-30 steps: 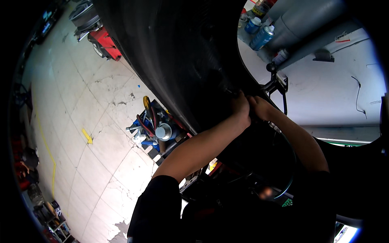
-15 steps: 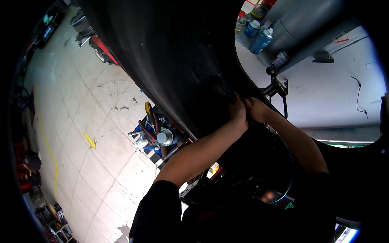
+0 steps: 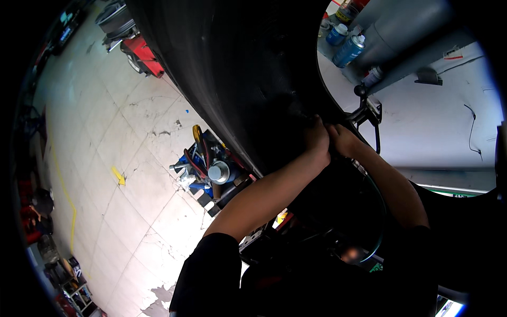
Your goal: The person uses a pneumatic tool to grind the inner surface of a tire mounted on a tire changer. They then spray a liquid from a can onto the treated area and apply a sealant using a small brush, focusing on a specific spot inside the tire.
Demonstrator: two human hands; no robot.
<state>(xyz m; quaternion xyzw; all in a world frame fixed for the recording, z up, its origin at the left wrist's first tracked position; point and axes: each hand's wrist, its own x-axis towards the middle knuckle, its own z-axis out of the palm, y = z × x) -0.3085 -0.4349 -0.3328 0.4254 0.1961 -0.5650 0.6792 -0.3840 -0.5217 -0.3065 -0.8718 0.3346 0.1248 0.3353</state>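
A large black curved panel, perhaps a plastic bumper or liner, sweeps from the top of the view down to my hands. My left hand presses at the panel's dark inner side. Its fingers curl in, and what they grip is lost in shadow. Close against it, my right hand is closed, thumb side toward the left one. Whatever lies between its fingers is hidden as well. A black bracket with a rounded knob stands just right of my right hand.
Below the panel on the left sits a tool holder with pliers and a silver-topped can. Blue spray cans stand at upper right beside a thick grey pipe. A red-and-black item lies on the tiled floor.
The view has shifted slightly, so the panel, tools and cans appear a little further right. Both hands stay together at the panel, with little change in their grip.
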